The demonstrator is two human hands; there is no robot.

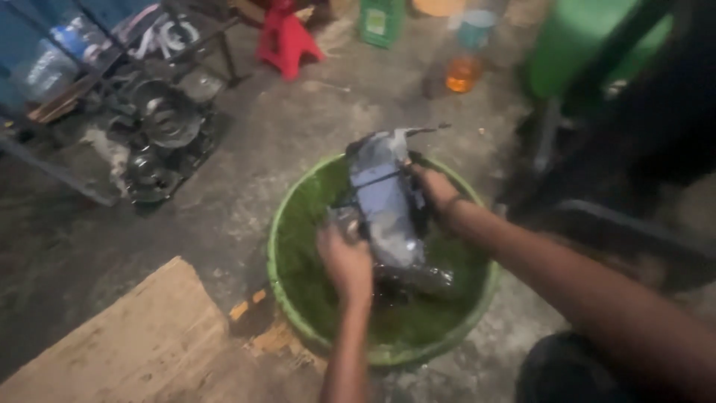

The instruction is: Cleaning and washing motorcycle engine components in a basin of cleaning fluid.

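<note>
Two hands of mine work over one green basin (pixel 287 246) on the concrete floor (pixel 246 179). Nearest me, one wooden board (pixel 142 343) lies at the basin's left. My left hand (pixel 347 263) has its fingers curled around the lower left side of one grey metal engine casing (pixel 388 205), which stands tilted inside the basin, its lower end dark and wet. My right hand (pixel 434 186) grips the casing's upper right edge, fingers closed on it. Farther off to the left, one low rack (pixel 160 123) holds several round metal parts, too blurred to count. At the far edge I count one red stool (pixel 287 37), one green can (pixel 382 21) and one jar of orange liquid (pixel 464 73).
</note>
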